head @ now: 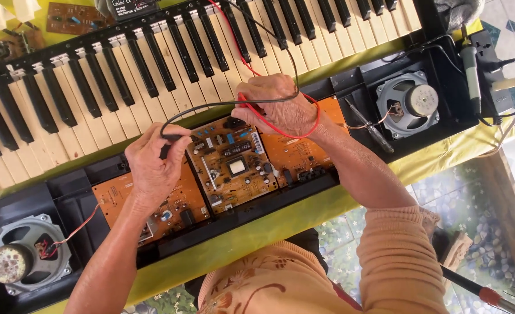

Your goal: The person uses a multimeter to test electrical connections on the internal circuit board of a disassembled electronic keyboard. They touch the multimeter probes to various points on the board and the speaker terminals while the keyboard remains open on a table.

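Sleeve [405, 261] nearest; speakers [407, 103] flank boards [234, 166].

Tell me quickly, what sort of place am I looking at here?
Likely a home electronics repair bench: an opened keyboard with bare circuit boards, a speaker, and a soldering iron on a yellow-covered table.

Slim black plastic test probe [173, 139] tip-down on orange circuit board, thin red probe [251, 104] pinched above, leads looping over keys

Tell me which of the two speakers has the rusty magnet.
The speaker at bottom left; its magnet is rust-spotted, while the top-right speaker looks clean grey.
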